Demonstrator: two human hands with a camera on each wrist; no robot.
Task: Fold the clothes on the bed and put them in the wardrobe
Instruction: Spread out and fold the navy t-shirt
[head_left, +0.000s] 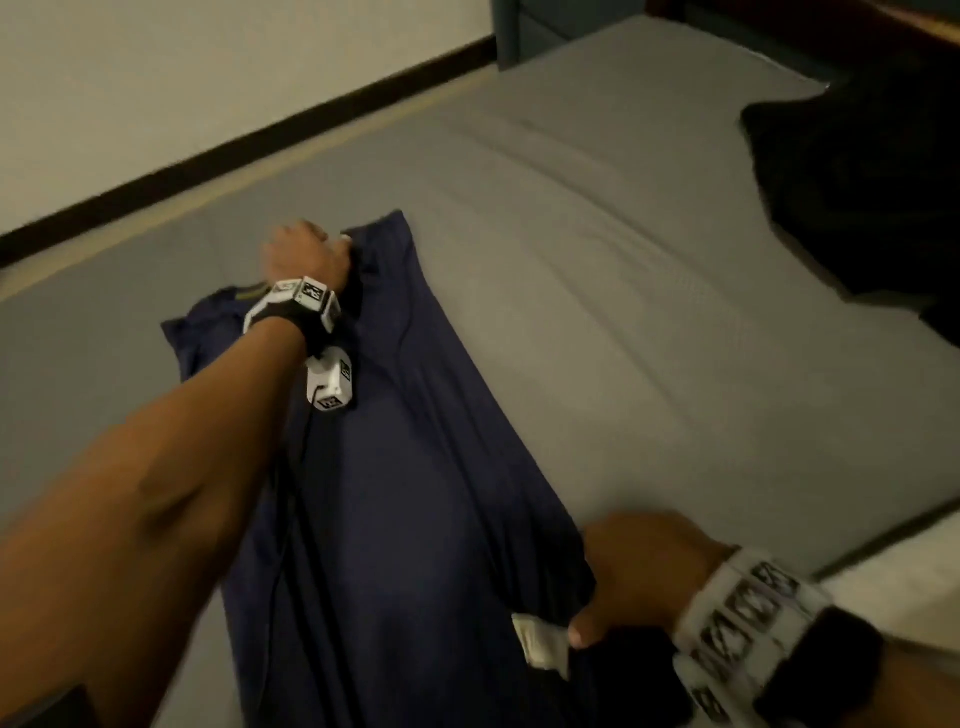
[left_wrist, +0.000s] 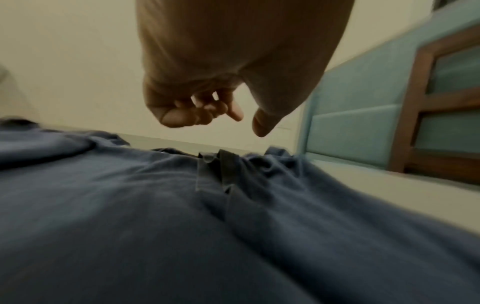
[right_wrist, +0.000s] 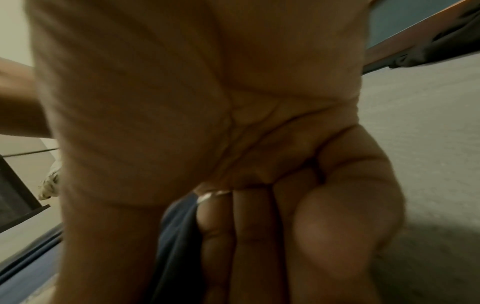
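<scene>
A navy blue garment (head_left: 415, 467) lies stretched out lengthwise on the grey bed (head_left: 623, 234), folded into a long strip. My left hand (head_left: 311, 244) hovers at its far end. In the left wrist view the left hand (left_wrist: 245, 121) hangs just above the navy garment (left_wrist: 182, 226), fingers loosely curled and holding nothing. My right hand (head_left: 608, 597) grips the strip's near right corner. The right wrist view shows my right hand (right_wrist: 197, 222) pinching a fold of the navy fabric (right_wrist: 174, 257) between thumb and curled fingers. A white tag (head_left: 540, 642) shows beside the thumb.
A heap of black clothing (head_left: 857, 208) lies on the bed's far right side. A wall with a dark skirting board (head_left: 260, 140) runs along the bed's left side. A teal padded headboard in a wooden frame (left_wrist: 363, 123) stands at the far end.
</scene>
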